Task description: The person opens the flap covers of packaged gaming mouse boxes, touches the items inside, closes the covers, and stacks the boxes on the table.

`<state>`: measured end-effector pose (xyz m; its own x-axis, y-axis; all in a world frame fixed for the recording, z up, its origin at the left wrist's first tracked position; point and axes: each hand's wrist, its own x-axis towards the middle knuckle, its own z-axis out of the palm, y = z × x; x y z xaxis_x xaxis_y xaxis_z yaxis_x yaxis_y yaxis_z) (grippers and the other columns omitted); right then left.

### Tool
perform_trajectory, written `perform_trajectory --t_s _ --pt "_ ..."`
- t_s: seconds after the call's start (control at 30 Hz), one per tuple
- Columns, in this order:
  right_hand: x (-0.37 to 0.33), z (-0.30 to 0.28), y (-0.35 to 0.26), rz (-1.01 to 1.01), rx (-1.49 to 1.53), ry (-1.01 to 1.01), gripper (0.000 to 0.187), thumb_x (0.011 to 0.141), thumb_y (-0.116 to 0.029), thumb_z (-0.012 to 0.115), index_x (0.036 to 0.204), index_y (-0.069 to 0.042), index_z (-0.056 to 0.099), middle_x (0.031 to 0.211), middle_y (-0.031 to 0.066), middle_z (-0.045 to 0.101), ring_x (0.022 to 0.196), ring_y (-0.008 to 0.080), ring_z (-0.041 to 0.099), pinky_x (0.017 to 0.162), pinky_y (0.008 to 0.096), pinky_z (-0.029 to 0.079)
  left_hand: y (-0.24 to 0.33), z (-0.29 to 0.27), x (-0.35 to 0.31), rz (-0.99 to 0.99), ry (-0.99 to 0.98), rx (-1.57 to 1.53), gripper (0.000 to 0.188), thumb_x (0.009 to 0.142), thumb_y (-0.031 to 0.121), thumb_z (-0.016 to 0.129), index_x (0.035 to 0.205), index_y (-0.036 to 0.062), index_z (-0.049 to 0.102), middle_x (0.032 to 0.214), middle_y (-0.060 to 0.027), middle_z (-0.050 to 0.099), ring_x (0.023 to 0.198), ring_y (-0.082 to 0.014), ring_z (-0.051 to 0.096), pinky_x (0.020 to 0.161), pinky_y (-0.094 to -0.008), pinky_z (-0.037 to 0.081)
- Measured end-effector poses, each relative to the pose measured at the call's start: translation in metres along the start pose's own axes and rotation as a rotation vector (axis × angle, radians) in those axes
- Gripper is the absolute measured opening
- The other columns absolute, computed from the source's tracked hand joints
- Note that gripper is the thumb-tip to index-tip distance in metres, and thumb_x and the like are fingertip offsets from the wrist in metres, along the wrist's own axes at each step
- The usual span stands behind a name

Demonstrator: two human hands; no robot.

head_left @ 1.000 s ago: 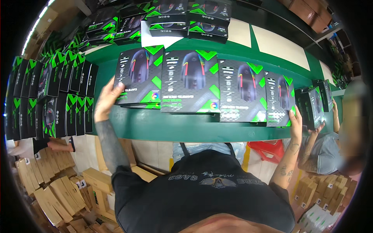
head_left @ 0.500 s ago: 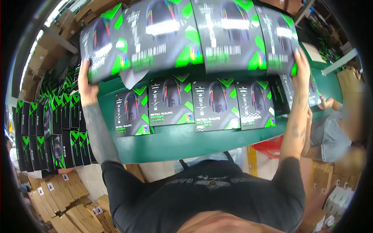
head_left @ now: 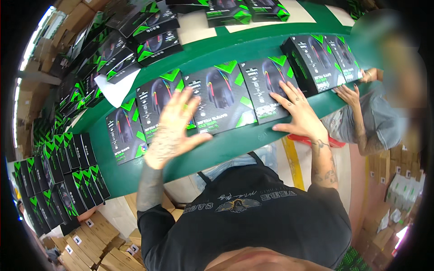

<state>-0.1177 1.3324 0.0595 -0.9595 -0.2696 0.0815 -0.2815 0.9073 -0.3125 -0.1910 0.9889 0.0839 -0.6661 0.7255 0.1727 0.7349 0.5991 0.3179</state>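
Several black and green computer mouse boxes lie in a row on the green table, each with a mouse pictured on top. My left hand (head_left: 174,122) lies spread over a mouse box (head_left: 156,92) on the left of the row, its thumb reaching toward the middle box (head_left: 219,95). Fingers apart, my right hand (head_left: 296,108) rests on the right-hand box (head_left: 266,74) and covers its lower right part. Neither hand grips anything. At the row's left end sits another mouse box (head_left: 123,131), slightly angled.
A white paper sheet (head_left: 116,90) lies behind the row's left end. More mouse boxes (head_left: 156,47) are piled beyond, and stacked boxes (head_left: 54,158) stand at the left. At the right, another person's hands (head_left: 348,95) touch a pair of boxes (head_left: 316,63). Brown cartons (head_left: 86,244) fill the lower left.
My hands have let go of the raised row of mouse boxes they held between them. They have come nearer and closer together, onto boxes on the table. The view has turned.
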Motion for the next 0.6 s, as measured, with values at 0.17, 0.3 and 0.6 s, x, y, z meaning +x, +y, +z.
perform_trajectory --t_s 0.17,0.3,0.6 --pt "-0.001 0.023 0.019 -0.016 -0.037 0.146 0.081 0.063 -0.048 0.076 0.132 -0.016 0.048 0.139 0.0129 0.041 0.13 0.0315 0.037 0.108 0.0447 0.029 0.012 0.059 0.022 0.015 -0.08 0.175 0.097 0.065 0.06 0.069 0.139 0.0082 0.035 0.146 -0.0169 0.028 0.133 -0.0418 0.025 0.108 -0.0504 0.023" --pt "-0.003 0.026 0.028 -0.067 -0.122 0.23 0.073 0.067 -0.042 0.075 0.128 -0.009 0.05 0.131 0.0115 0.051 0.123 0.0296 0.046 0.102 0.0397 0.038 0.015 0.054 0.023 0.013 -0.131 0.232 0.094 0.067 0.062 0.067 0.14 0.0112 0.036 0.146 -0.0143 0.03 0.131 -0.0399 0.031 0.107 -0.0491 0.026" --pt "-0.005 -0.02 0.043 0.384 0.22 0.864 0.031 0.092 -0.027 0.053 0.094 0.002 0.062 0.077 0.0222 0.064 0.071 0.0381 0.064 0.06 0.0402 0.049 0.037 0.034 0.021 0.099 -0.049 0.274 0.064 0.068 0.038 0.073 0.123 0.0111 0.053 0.124 -0.009 0.055 0.116 -0.0278 0.051 0.097 -0.0436 0.04"
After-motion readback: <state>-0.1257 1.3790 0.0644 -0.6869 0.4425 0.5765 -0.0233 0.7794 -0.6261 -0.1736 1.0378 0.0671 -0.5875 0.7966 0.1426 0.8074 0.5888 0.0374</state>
